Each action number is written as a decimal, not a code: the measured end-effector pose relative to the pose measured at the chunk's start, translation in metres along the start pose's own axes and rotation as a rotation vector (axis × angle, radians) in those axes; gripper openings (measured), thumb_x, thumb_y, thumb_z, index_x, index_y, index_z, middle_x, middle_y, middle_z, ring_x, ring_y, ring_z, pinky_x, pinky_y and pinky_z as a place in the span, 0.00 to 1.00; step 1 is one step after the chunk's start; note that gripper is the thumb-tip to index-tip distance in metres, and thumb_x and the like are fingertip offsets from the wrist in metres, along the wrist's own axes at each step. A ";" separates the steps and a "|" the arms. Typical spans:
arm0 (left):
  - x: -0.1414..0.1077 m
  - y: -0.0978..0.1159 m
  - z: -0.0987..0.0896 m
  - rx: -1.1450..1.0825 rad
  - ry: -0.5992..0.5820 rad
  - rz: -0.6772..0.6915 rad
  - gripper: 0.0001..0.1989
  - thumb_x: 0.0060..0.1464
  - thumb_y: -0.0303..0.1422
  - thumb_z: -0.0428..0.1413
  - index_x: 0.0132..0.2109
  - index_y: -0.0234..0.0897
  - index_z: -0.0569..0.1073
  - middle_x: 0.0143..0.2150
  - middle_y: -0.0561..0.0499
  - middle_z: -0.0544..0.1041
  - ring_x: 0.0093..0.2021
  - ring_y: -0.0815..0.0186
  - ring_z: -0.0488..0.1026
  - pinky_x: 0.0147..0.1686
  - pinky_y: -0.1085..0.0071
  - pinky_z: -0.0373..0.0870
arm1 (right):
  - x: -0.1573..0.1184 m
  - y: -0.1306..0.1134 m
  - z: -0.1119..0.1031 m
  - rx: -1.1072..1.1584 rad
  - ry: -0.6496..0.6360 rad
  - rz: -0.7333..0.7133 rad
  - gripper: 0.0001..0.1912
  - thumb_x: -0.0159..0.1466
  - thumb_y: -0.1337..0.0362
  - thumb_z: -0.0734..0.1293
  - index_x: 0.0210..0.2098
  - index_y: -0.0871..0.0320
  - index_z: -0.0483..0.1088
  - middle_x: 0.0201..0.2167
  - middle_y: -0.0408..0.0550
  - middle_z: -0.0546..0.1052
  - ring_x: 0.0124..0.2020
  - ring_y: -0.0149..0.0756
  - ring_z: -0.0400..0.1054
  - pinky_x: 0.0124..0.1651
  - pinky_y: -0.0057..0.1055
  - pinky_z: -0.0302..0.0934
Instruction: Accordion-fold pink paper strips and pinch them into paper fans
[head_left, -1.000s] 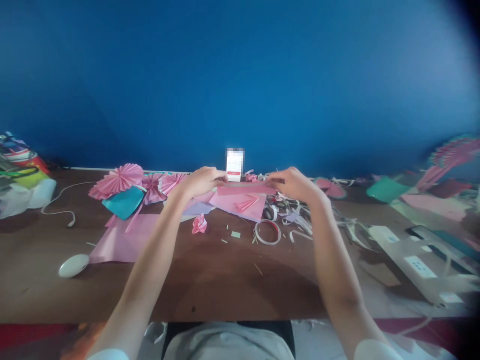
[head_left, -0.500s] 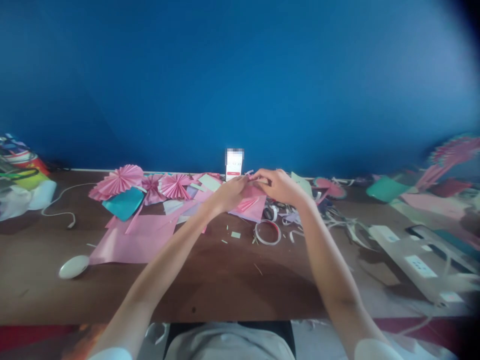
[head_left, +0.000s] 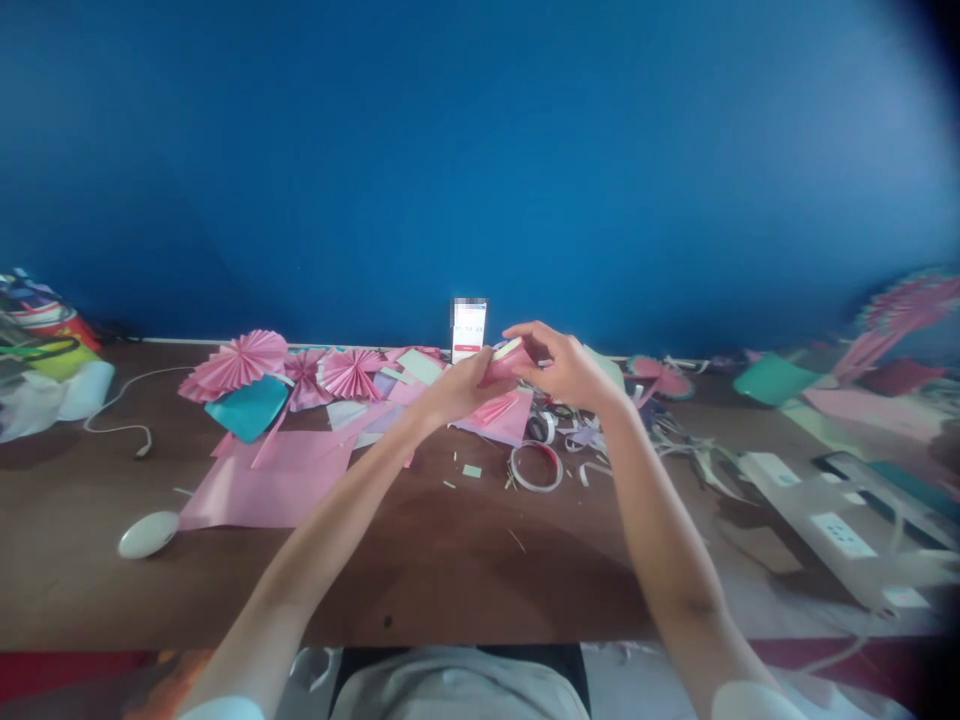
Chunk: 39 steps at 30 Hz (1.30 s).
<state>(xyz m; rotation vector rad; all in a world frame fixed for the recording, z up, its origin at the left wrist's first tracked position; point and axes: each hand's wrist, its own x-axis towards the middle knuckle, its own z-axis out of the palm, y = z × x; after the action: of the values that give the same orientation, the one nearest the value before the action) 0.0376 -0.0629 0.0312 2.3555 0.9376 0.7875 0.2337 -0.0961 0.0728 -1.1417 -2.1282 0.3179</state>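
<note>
Over the middle back of the table, my left hand (head_left: 459, 388) is closed on a piece of folded pink paper (head_left: 501, 368), its pale edge turned up. Curved around the right side of that same piece, my right hand (head_left: 564, 366) grips it with thumb and fingers. The finer folds are partly hidden by my fingers. Below lies a pink pleated paper (head_left: 496, 410) on a lilac-pink sheet (head_left: 514, 428). Just behind the hands a phone (head_left: 468, 338) stands upright with a lit screen.
Pink paper fans (head_left: 351, 374), a teal paper (head_left: 247, 408) and a large pink sheet (head_left: 270, 490) lie left, near a white mouse (head_left: 148, 534). A tape roll (head_left: 535, 467) and paper scraps (head_left: 472, 471) lie nearer me. Right are a power strip (head_left: 841, 534) and cables.
The pink paper has been tilted, so its pale edge now shows between my hands. My right fingers have lifted and spread wider around it. The rest of the table looks the same.
</note>
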 end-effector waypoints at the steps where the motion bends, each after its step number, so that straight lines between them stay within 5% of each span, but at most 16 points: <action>1: 0.000 0.000 -0.002 -0.017 -0.011 0.003 0.15 0.61 0.46 0.51 0.39 0.38 0.61 0.31 0.52 0.71 0.28 0.68 0.67 0.26 0.71 0.57 | 0.000 -0.001 -0.001 0.005 0.005 -0.003 0.22 0.62 0.64 0.66 0.55 0.53 0.65 0.34 0.44 0.75 0.33 0.34 0.68 0.37 0.30 0.60; 13: 0.004 -0.003 0.005 -0.165 -0.041 0.047 0.20 0.65 0.47 0.43 0.35 0.35 0.64 0.25 0.53 0.66 0.23 0.72 0.62 0.22 0.73 0.54 | 0.002 0.003 0.000 0.005 0.075 -0.045 0.17 0.66 0.61 0.63 0.53 0.54 0.70 0.43 0.49 0.78 0.38 0.37 0.71 0.41 0.33 0.63; 22: 0.002 -0.001 0.009 -0.631 -0.269 -0.044 0.20 0.63 0.47 0.48 0.43 0.32 0.66 0.37 0.41 0.78 0.32 0.63 0.77 0.31 0.68 0.73 | 0.004 0.013 0.004 0.117 0.111 0.005 0.11 0.65 0.58 0.64 0.41 0.56 0.75 0.35 0.47 0.79 0.33 0.36 0.71 0.37 0.32 0.62; 27: 0.000 0.007 0.009 -0.612 -0.194 -0.046 0.25 0.64 0.51 0.44 0.49 0.32 0.67 0.41 0.39 0.78 0.34 0.62 0.77 0.33 0.67 0.72 | 0.005 0.014 0.006 0.157 0.142 0.019 0.12 0.65 0.58 0.64 0.41 0.57 0.75 0.34 0.47 0.79 0.35 0.36 0.71 0.38 0.33 0.63; 34: 0.002 0.008 0.004 -0.433 -0.027 -0.014 0.26 0.64 0.50 0.43 0.37 0.31 0.72 0.32 0.44 0.77 0.28 0.68 0.71 0.29 0.71 0.64 | 0.007 0.015 0.009 0.212 0.093 0.023 0.16 0.64 0.54 0.65 0.48 0.56 0.73 0.39 0.49 0.78 0.38 0.38 0.72 0.40 0.34 0.64; 39: 0.002 0.006 0.002 -0.371 -0.045 -0.001 0.27 0.63 0.51 0.44 0.36 0.32 0.74 0.30 0.47 0.74 0.26 0.70 0.66 0.25 0.73 0.57 | 0.007 0.014 0.013 0.221 0.087 0.056 0.14 0.63 0.55 0.67 0.43 0.55 0.74 0.36 0.48 0.78 0.35 0.37 0.71 0.38 0.34 0.65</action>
<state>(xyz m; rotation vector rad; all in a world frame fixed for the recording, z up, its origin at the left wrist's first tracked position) 0.0434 -0.0659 0.0340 2.0404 0.7036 0.8251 0.2316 -0.0804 0.0598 -1.0674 -1.9339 0.5071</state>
